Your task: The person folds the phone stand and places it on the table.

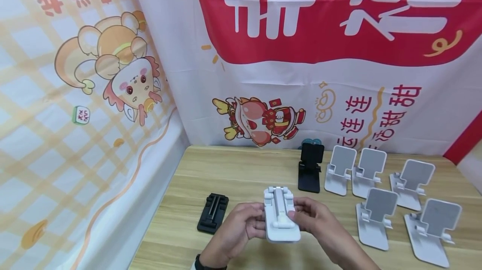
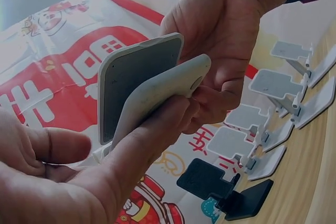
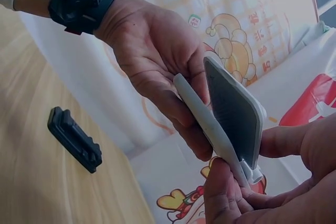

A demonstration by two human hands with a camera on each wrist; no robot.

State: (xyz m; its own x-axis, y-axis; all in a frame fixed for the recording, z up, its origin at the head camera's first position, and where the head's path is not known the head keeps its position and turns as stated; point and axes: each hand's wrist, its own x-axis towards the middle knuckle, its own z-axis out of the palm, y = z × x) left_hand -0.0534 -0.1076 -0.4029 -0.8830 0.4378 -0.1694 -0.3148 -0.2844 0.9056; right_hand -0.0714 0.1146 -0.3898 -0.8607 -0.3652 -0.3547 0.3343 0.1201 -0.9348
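Both hands hold a white phone stand (image 1: 280, 215) above the table. Its grey-faced plate (image 3: 236, 108) and its white base (image 2: 157, 93) stand apart at a narrow angle, joined at the hinge end. My left hand (image 1: 244, 222) grips the stand's left side, fingers along the outside of the base in the left wrist view. My right hand (image 1: 314, 215) pinches the right side, thumb on the upper face in the head view. A folded black phone stand (image 1: 213, 213) lies on the table, left of my left hand.
An unfolded black phone stand (image 1: 310, 167) and several unfolded white phone stands (image 1: 376, 217) stand on the right of the wooden table (image 1: 226, 165). Printed cloth (image 1: 180, 52) hangs behind and along the left side.
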